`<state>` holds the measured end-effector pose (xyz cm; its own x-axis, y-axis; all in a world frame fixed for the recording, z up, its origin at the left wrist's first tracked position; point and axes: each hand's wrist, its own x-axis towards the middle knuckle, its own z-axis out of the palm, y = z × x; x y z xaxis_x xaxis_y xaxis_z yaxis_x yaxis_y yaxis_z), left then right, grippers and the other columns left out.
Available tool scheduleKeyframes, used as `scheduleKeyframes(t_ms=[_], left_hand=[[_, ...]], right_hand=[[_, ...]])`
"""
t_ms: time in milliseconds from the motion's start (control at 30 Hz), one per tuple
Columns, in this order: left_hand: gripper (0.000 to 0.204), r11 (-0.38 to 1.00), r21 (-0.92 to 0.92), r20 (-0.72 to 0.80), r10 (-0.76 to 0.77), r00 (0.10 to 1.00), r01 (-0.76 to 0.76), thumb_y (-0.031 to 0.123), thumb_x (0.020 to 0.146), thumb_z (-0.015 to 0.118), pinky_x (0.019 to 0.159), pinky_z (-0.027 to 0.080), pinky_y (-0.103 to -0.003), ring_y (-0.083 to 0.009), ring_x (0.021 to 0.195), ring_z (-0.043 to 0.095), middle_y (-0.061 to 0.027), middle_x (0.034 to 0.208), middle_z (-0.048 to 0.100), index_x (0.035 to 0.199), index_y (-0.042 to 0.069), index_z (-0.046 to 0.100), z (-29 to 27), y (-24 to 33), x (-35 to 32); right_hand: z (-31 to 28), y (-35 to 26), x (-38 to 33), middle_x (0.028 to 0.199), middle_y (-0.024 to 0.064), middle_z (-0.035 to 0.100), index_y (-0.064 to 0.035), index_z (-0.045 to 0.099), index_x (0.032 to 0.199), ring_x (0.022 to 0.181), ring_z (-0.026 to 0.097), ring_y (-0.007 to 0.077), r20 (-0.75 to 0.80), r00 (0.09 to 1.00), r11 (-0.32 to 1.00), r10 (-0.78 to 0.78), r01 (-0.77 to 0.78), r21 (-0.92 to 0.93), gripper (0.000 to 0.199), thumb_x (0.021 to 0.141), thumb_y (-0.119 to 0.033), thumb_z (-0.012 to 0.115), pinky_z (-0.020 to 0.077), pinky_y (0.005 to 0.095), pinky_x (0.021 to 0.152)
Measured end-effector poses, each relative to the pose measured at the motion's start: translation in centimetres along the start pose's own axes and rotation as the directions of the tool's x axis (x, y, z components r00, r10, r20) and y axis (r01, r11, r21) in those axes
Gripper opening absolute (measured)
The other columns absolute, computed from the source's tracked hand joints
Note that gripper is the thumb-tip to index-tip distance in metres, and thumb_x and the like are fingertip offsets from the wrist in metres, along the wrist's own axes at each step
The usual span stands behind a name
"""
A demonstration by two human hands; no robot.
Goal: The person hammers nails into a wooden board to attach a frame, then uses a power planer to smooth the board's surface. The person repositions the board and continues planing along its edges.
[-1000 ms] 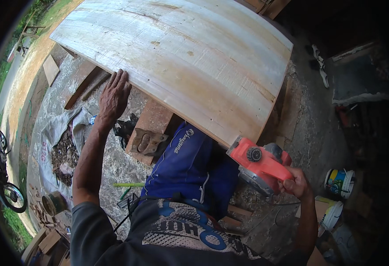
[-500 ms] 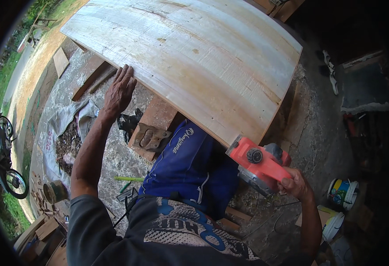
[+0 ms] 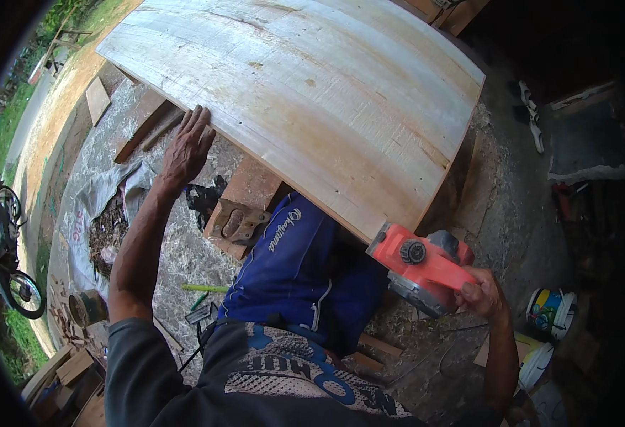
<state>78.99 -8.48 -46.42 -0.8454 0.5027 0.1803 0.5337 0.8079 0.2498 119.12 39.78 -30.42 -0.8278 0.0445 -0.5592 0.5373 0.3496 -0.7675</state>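
A wide panel of joined boards [image 3: 305, 92], pale with brown streaks, slants across the upper middle. My left hand [image 3: 190, 142] rests on its near edge at the left, fingers stretched out and holding nothing. At the panel's near right corner is a red electric hand planer [image 3: 426, 260] with a black knob on top. My right hand [image 3: 483, 293] is wrapped round its rear handle. The planer's front end touches or overlaps the corner; most of its body sticks out past the edge. Its underside is hidden.
A handsaw [image 3: 237, 222] lies on a wooden block [image 3: 250, 186] below the panel's near edge. Shavings cover the floor around a white sack [image 3: 88, 235]. Paint buckets [image 3: 552, 311] stand at the right. Offcuts [image 3: 74, 366] are piled lower left; a motorcycle [image 3: 6, 249] is outside.
The planer and my right hand have shifted slightly to the right and down. My left hand has slid a little left along the panel's edge.
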Motion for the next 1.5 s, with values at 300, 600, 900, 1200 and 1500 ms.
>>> scheduleKeyframes(t_ms=[300, 600, 900, 1200, 1500], left_hand=[[0.057, 1.0, 0.009, -0.043, 0.02, 0.999, -0.02, 0.032, 0.106, 0.051, 0.123, 0.027, -0.044, -0.0391, 0.152, 0.029, -0.0235, 0.16, 0.037, 0.151, -0.001, 0.043, 0.3, 0.2, -0.2], [0.058, 0.999, 0.023, -0.021, 0.031, 0.999, -0.03, 0.033, 0.106, 0.05, 0.123, 0.027, -0.045, -0.0396, 0.151, 0.03, -0.0235, 0.16, 0.037, 0.152, 0.0, 0.043, 0.2, -0.3, -0.1], [0.058, 0.999, 0.028, -0.048, 0.043, 0.998, -0.042, 0.034, 0.105, 0.051, 0.123, 0.028, -0.044, -0.039, 0.151, 0.03, -0.022, 0.16, 0.037, 0.152, 0.001, 0.043, 0.6, -0.7, -0.3], [0.06, 1.0, 0.002, -0.025, 0.023, 0.999, -0.023, 0.037, 0.106, 0.049, 0.124, 0.024, -0.043, -0.0362, 0.154, 0.026, -0.0216, 0.163, 0.034, 0.154, 0.001, 0.041, 0.5, -0.3, -0.4], [0.06, 1.0, -0.022, -0.03, 0.006, 1.0, -0.006, 0.037, 0.107, 0.048, 0.125, 0.023, -0.042, -0.0348, 0.154, 0.025, -0.0204, 0.163, 0.034, 0.154, 0.001, 0.041, 0.5, -0.6, -0.4]], right_hand=[[-1.3, 2.0, -3.9, 0.064, 0.0021, 0.058, -0.0001, 0.067, 0.092, 0.053, 0.054, 0.0099, -0.215, 0.977, 0.998, 0.007, 0.008, 0.069, 0.058, 0.086, -0.058, 0.063, 0.0397, 0.0255, 0.048], [1.5, 0.7, -0.3, 0.067, 0.0028, 0.06, -0.0017, 0.062, 0.082, 0.056, 0.057, 0.0101, -0.032, 0.999, 0.997, 0.041, -0.039, 0.066, 0.066, 0.081, -0.068, 0.065, 0.0424, 0.0249, 0.05], [1.5, 0.4, 1.2, 0.066, 0.0014, 0.056, -0.0031, 0.06, 0.081, 0.059, 0.054, 0.0103, 0.032, 0.997, 0.997, 0.074, -0.073, -0.02, 0.068, 0.082, -0.071, 0.06, 0.0415, 0.0278, 0.051], [2.0, -0.2, 1.8, 0.063, 0.0033, 0.056, -0.0023, 0.061, 0.085, 0.057, 0.055, 0.0129, 0.034, 0.999, 0.996, 0.03, -0.027, -0.085, 0.059, 0.086, -0.061, 0.057, 0.0431, 0.0316, 0.052], [3.5, -2.2, 3.1, 0.06, 0.003, 0.055, -0.002, 0.063, 0.086, 0.056, 0.054, 0.0127, 0.035, 0.999, 0.997, 0.039, -0.036, -0.074, 0.058, 0.087, -0.06, 0.057, 0.0429, 0.0322, 0.053]])
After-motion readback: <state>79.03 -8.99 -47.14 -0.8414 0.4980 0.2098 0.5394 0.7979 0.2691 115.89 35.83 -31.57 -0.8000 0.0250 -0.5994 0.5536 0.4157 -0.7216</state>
